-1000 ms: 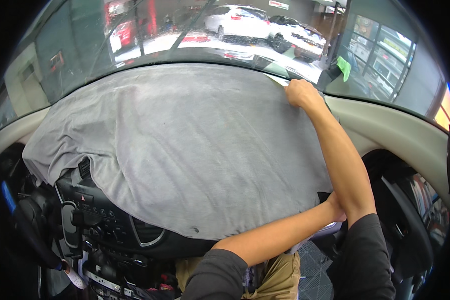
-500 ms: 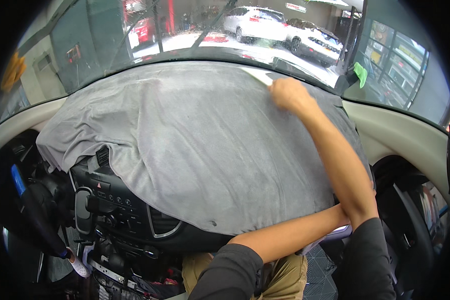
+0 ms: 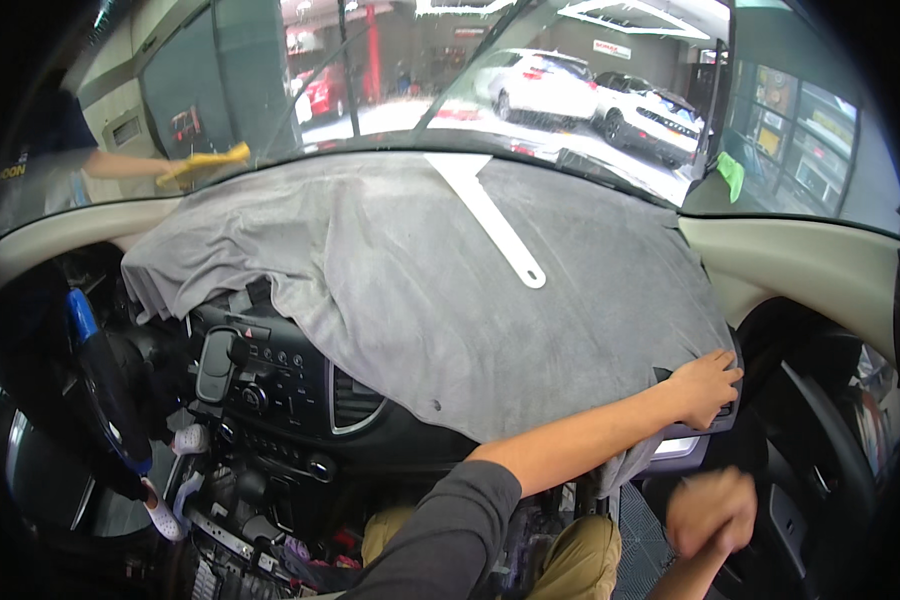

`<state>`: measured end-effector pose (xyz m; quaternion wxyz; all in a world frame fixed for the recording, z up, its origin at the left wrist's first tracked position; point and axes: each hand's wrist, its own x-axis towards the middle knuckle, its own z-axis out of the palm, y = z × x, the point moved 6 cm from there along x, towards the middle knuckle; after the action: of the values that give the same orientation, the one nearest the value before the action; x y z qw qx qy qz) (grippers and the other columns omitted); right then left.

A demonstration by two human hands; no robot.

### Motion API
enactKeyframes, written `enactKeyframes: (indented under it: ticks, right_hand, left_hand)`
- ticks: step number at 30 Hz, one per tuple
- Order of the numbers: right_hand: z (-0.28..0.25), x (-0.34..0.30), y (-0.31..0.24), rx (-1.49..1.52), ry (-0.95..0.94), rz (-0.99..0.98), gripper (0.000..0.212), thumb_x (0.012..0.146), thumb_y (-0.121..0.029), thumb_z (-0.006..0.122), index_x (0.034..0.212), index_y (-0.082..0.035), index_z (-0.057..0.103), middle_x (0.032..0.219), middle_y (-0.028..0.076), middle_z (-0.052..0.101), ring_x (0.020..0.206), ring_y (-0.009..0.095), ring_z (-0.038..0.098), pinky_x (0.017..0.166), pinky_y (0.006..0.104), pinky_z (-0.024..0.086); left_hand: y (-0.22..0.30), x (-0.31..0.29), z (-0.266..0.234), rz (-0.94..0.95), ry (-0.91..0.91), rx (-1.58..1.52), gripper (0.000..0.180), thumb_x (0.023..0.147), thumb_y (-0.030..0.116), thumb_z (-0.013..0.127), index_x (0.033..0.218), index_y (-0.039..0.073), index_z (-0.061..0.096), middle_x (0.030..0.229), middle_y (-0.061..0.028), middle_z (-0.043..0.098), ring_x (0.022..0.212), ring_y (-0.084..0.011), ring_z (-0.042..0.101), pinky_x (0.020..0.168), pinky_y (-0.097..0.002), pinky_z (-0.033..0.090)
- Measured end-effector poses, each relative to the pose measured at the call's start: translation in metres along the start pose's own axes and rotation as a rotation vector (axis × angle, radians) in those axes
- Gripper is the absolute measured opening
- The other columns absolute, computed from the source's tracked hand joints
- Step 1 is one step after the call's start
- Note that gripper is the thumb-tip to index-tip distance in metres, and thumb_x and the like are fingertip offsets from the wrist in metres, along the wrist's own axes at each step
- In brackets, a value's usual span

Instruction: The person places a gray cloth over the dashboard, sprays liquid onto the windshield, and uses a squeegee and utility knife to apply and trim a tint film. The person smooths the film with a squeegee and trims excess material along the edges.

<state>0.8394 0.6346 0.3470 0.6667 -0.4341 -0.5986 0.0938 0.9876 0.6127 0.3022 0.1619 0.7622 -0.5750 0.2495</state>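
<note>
A grey towel [image 3: 410, 290] is draped over the car dashboard below the windshield. On it lies a white long-handled scraper [image 3: 498, 232], its wide triangular head at the foot of the glass and no hand touching it. My left arm crosses to the right. My left hand [image 3: 705, 388] rests on the towel's edge at the dashboard's right end, fingers slightly apart. Lower down, beside the right door, is my right hand [image 3: 712, 510], smeared by motion. Its fingers look curled, but whether anything is in them cannot be made out.
Outside the glass at left, a person's hand holds a yellow cloth [image 3: 205, 165]. A phone holder [image 3: 215, 368] juts from the centre console beside an air vent [image 3: 355, 395]. A steering wheel [image 3: 105, 370] is at left. A green cloth [image 3: 730, 177] hangs at the right window.
My right hand has let go of the scraper and come down to the lower right. The scraper now lies on the towel. A co-worker's arm with the yellow cloth has come further into view.
</note>
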Motion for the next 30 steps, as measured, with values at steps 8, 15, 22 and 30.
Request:
enactKeyframes:
  ticks: [8,15,22,30]
  right_hand:
    - [0.111,-0.269,0.257,-0.676,0.211,1.257,0.104,0.071,-0.054,0.074,0.142,0.006,0.027,0.144,0.025,0.033,0.13,0.035,0.039,0.105,0.0394,0.036]
    - [0.18,-0.282,0.34,-0.29,0.122,1.541,0.086,0.073,-0.057,0.066,0.138,-0.008,0.041,0.145,0.023,0.032,0.133,0.037,0.033,0.108,0.0421,0.03]
    - [0.195,-0.309,0.351,-0.621,0.033,1.556,0.06,0.079,-0.05,0.058,0.124,-0.011,0.057,0.135,0.017,0.047,0.128,0.033,0.041,0.104,0.0533,0.03]
    - [0.152,-0.205,0.193,-0.474,0.85,0.914,0.046,0.074,-0.032,0.073,0.105,-0.003,0.054,0.093,0.016,0.057,0.098,0.033,0.057,0.088,0.0378,0.043]
  left_hand:
    - [0.001,-0.015,-0.019,-0.024,0.012,-0.011,0.037,0.068,0.023,0.067,0.102,0.008,0.067,0.132,-0.0142,0.048,0.129,-0.0365,0.037,0.109,-0.0449,0.03]
    - [0.007,-0.016,-0.022,-0.046,-0.082,0.077,0.043,0.073,0.027,0.066,0.112,0.01,0.061,0.136,-0.0144,0.044,0.133,-0.0359,0.033,0.111,-0.0459,0.027]
    - [0.009,-0.01,-0.024,-0.068,-0.075,0.085,0.042,0.074,0.029,0.066,0.112,0.01,0.061,0.135,-0.0138,0.044,0.132,-0.0357,0.033,0.111,-0.0459,0.027]
    - [0.01,-0.008,-0.024,-0.057,-0.101,0.104,0.044,0.073,0.028,0.067,0.113,0.011,0.059,0.136,-0.0133,0.042,0.133,-0.0367,0.032,0.111,-0.0459,0.026]
